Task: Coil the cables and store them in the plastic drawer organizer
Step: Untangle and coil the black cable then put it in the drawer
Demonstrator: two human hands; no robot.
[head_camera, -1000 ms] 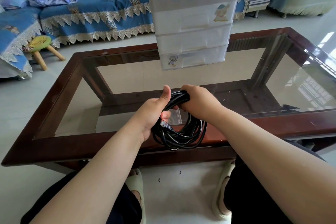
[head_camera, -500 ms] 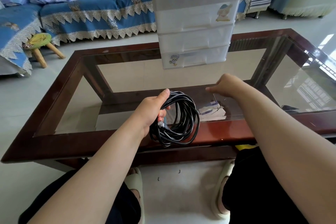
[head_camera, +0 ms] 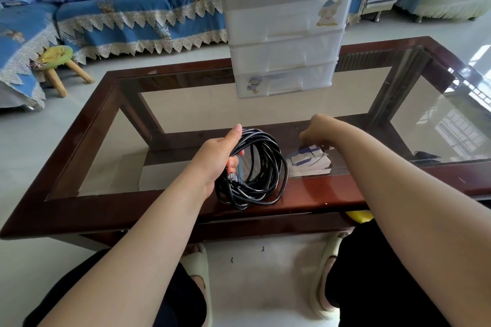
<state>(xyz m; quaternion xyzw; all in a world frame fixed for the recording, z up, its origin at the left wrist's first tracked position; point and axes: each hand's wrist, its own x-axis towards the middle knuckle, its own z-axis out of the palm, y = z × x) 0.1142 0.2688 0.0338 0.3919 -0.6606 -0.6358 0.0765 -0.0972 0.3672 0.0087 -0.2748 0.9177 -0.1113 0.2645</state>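
Head view: left hand [head_camera: 221, 158] grips the coiled black cable [head_camera: 255, 170], held over the near rim of the glass table [head_camera: 79, 138]. Right hand [head_camera: 317, 130], fingers curled, pinches a thin black tie [head_camera: 316, 155] right of the coil. White drawer organizer [head_camera: 284, 34] stands at the table's far side.

A black cable [head_camera: 255, 167], wound into a loose coil of many loops, is hanging upright over the near edge of the table, its clear plug dangling inside the ring at the lower left. A white plastic organizer [head_camera: 285, 24] is standing at the far side, its three translucent drawers sitting closed, cartoon stickers showing on the top and bottom fronts, and an open divided tray topping the stack.
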